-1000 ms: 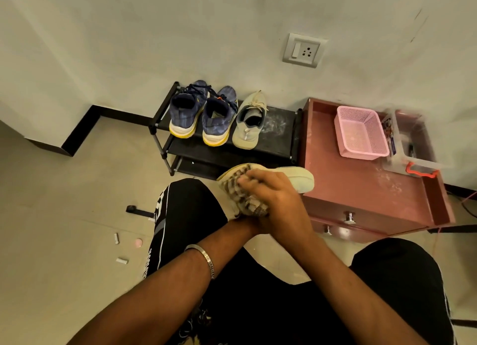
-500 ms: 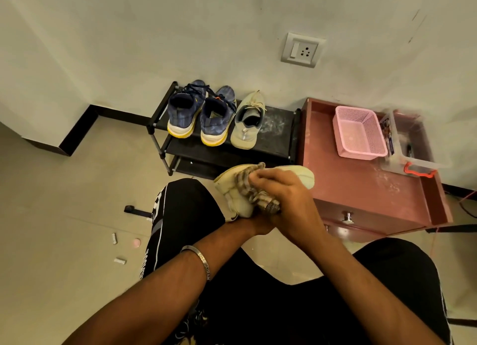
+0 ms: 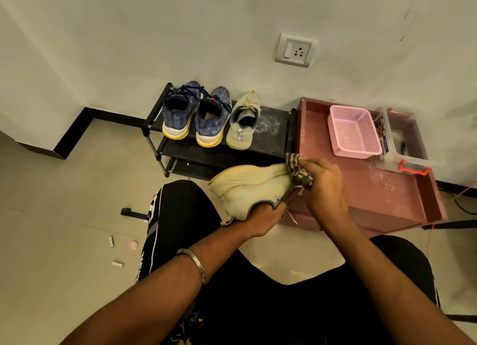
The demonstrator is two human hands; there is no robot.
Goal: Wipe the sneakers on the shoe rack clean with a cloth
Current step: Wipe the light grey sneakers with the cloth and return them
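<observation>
My left hand [image 3: 263, 218] grips a cream sneaker [image 3: 247, 187] by its opening, holding it on its side above my knees. My right hand [image 3: 322, 182] holds a bunched checked cloth [image 3: 296, 168] against the sneaker's toe end. On the top shelf of the black shoe rack [image 3: 271, 128] stand a pair of blue sneakers with yellow soles [image 3: 196, 117] and the matching cream sneaker [image 3: 244, 121].
A reddish low cabinet [image 3: 374, 189] stands right of the rack, carrying a pink basket [image 3: 353, 130] and a clear plastic box [image 3: 402, 143]. Small bits of litter [image 3: 124, 246] lie on the floor at left. A wall socket [image 3: 296, 50] is above.
My right hand has slid the cloth from the middle of the sneaker towards its toe at the right. The sneaker's side now shows, still held by my left hand.
</observation>
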